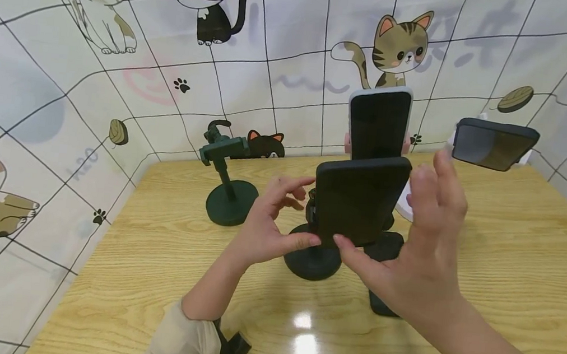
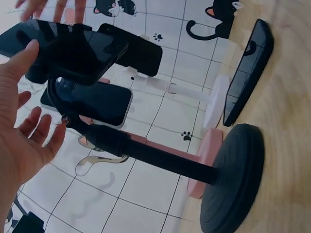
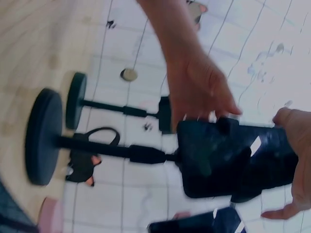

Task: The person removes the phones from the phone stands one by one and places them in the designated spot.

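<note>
A black phone (image 1: 362, 201) sits upright in a black stand (image 1: 312, 261), its dark screen toward the head camera. My left hand (image 1: 266, 226) is at its left side, fingers loosely bent and the thumb near the lower left corner. At the right, my right hand (image 1: 423, 257) has its fingers spread past the edge and its thumb by the bottom edge. Seen from the left wrist, the phone (image 2: 82, 53) rests in the holder atop the stand's pole (image 2: 170, 165). Neither hand grips it; whether a fingertip touches it, I cannot tell.
A green stand (image 1: 230, 201) without a phone is at the back left. Behind the black phone, another phone (image 1: 380, 123) stands in a pink holder; a tilted phone (image 1: 494, 145) is at the right on a white stand. One black phone (image 1: 381, 303) lies flat on the table (image 1: 153, 278).
</note>
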`<state>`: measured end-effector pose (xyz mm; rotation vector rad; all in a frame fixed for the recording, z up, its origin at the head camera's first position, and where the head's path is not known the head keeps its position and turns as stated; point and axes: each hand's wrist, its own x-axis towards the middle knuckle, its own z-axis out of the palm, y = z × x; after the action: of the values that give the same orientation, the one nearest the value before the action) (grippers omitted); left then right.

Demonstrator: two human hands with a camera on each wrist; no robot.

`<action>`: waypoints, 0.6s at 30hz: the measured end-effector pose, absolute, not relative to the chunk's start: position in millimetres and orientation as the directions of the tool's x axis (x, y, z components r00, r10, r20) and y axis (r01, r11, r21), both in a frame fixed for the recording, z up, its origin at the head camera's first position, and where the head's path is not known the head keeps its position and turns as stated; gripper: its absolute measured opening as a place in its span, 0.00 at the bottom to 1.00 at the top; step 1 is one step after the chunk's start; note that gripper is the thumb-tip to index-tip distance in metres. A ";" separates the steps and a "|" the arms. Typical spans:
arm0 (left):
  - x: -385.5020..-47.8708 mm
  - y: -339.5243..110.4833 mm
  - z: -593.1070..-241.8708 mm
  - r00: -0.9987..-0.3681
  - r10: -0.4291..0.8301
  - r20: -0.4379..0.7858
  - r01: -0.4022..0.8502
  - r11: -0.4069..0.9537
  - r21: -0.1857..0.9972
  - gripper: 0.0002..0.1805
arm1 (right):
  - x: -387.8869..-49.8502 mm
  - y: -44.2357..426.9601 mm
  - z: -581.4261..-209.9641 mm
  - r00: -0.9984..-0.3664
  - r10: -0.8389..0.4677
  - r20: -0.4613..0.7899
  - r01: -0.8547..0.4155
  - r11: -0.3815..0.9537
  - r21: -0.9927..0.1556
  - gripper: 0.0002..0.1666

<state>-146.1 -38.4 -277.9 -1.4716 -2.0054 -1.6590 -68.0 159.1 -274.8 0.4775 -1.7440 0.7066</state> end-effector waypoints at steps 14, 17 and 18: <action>-173.1 -24.0 -264.3 -0.295 0.801 0.520 0.636 -0.242 0.733 0.31 | -70.3 103.6 -239.5 -0.306 0.081 0.948 -0.592 0.764 -0.256 0.67; -176.0 -23.2 -262.6 -0.255 0.807 0.533 0.639 -0.272 0.719 0.28 | -71.9 102.8 -240.2 -0.302 0.098 0.948 -0.586 0.765 -0.265 0.64; -176.8 -23.1 -262.1 -0.244 0.808 0.536 0.639 -0.282 0.716 0.28 | -72.0 102.4 -240.3 -0.303 0.101 0.948 -0.579 0.771 -0.268 0.63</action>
<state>-176.8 -23.1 -262.1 -2.0208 -1.9685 -1.7219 -72.0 102.4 -240.3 0.3737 -1.7610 0.7024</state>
